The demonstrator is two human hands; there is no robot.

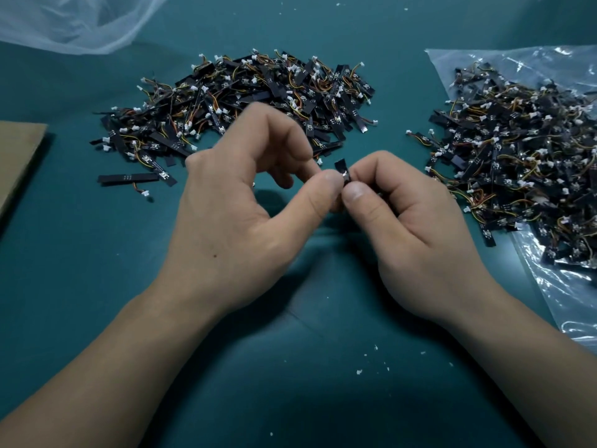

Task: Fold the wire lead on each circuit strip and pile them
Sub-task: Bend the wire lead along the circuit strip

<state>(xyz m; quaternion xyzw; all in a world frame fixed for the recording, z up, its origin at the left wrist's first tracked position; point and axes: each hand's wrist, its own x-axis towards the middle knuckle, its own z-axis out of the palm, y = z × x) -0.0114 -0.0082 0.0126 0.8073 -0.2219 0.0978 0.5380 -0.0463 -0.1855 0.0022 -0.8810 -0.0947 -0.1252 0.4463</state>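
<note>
Both bare forearms reach up from the lower edge and meet over the middle of the teal surface [97, 286]. The left grip [232, 227] pinches with thumb and forefinger, its other fingers curled loosely above. The right grip [410, 234] is clenched, thumb tip pressed against the left thumb tip. Between the two thumbs both grips grasp one small black circuit strip [343, 171]. Only its short upper end shows above the fingertips, lifted off the surface. Its wire lead is hidden by the fingers.

Small white print marks the strips, but it is too small to read.

Just behind the hands lies a wide heap of strips [245, 101], black with orange and yellow leads ending in white connectors. The left knuckles cover its near edge. At its near left edge a single strip [129, 179] lies flat, with a white connector [147, 194] just below it. To the right a second heap [517, 163] rests on a clear plastic bag [565, 302], near the right wrist but apart from it. A brown cardboard sheet [16, 156] sits at the left edge, and a white gauzy sheet [64, 21] fills the far left corner. White crumbs [371, 360] dot the surface between the forearms.
</note>
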